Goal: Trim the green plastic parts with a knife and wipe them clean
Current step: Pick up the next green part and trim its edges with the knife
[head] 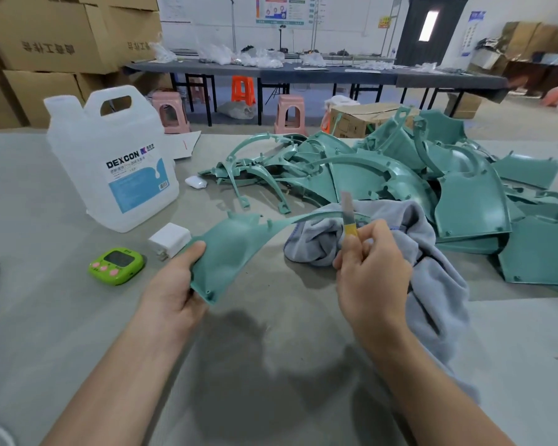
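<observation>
Grey table [45,333] carries everything, with a white plastic jug [110,162] standing upright at its far left as the marker for the rest. Right of the jug and well apart from it sprawls a heap of green plastic parts [471,207], curved shells and thin ribs lying over one another. Nearer the person than that heap, still right of the jug, a crumpled grey cloth [432,284] lies on the table with its far edge against the green pile. Between jug and cloth, lifted off the table, is one green part [236,249], a curved panel that tapers to a thin arm reaching toward the cloth. The left hand [174,284] grips the panel's near corner, thumb on top and fingers underneath. The right hand [371,272], over the cloth, has its fingers curled round the yellow handle of a knife [348,217]; the blade points up beside the part's thin arm, too blurred to tell whether it touches. Just in front of the jug sit a lime-green timer [116,265] and a white charger [169,239]; a small white case [195,181] lies just right of the jug.
</observation>
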Demonstrator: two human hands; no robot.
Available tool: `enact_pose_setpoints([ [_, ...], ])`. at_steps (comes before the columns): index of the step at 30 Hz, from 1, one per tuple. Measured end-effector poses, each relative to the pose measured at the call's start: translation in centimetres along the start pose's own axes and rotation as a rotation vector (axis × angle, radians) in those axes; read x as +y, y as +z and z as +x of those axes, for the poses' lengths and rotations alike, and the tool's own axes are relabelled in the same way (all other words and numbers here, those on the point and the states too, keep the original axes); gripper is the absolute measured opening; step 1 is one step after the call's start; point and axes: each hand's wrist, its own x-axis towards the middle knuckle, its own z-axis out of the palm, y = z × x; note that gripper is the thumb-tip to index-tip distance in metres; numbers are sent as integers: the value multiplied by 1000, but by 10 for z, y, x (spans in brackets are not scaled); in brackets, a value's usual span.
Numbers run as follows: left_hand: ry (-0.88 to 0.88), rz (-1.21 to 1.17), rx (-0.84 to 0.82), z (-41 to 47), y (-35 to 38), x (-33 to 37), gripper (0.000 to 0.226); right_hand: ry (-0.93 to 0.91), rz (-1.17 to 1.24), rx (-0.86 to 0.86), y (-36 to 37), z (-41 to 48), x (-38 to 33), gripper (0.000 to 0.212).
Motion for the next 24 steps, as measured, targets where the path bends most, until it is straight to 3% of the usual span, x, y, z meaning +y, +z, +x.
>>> enact_pose_setpoints([
  [5, -15, 50, 1, 1, 3, -9, 18, -208, -35, -131, 2, -19, -17, 18],
  [14, -30, 2, 43, -7, 9, -7, 19, -457, 99, -604, -1, -56, -46, 19],
  [21, -65, -30, 53, -13, 12, -2, 15, -470, 41, -567, -1, -47, -40, 18],
  [24, -86, -6, 49, -13, 13, -2, 17, -391, 7, -373, -1, -37, -32, 20],
])
